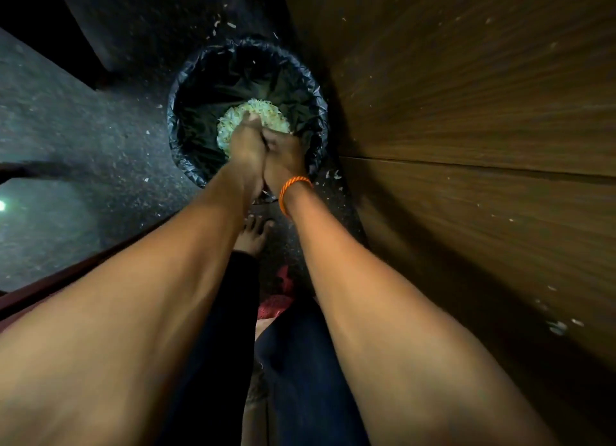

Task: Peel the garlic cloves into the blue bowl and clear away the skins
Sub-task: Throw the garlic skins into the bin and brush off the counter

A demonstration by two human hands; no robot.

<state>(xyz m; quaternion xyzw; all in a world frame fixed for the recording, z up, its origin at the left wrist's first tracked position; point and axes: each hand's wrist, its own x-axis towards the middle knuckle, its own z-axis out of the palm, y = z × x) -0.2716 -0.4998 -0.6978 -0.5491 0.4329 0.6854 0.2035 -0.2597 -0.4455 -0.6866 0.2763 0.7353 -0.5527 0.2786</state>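
Both my arms reach down over a bin lined with a black bag (pixel 200 79). My left hand (pixel 246 149) and my right hand (pixel 285 157) are held side by side, their edges touching, fingers pointing down. Their fingertips are at a pale heap of garlic skins (pixel 266 110) inside the bin. The palms and most of the fingers are hidden behind the backs of the hands. An orange band (pixel 290 189) circles my right wrist. No blue bowl or garlic cloves are in view.
A brown wooden panel (pixel 466 112) flecked with bits of skin rises on the right, close to the bin. Loose skin flakes (pixel 333 175) lie on the dark speckled floor (pixel 83 129). My bare foot (pixel 253 235) and a red mesh bag (pixel 280 299) are below the hands.
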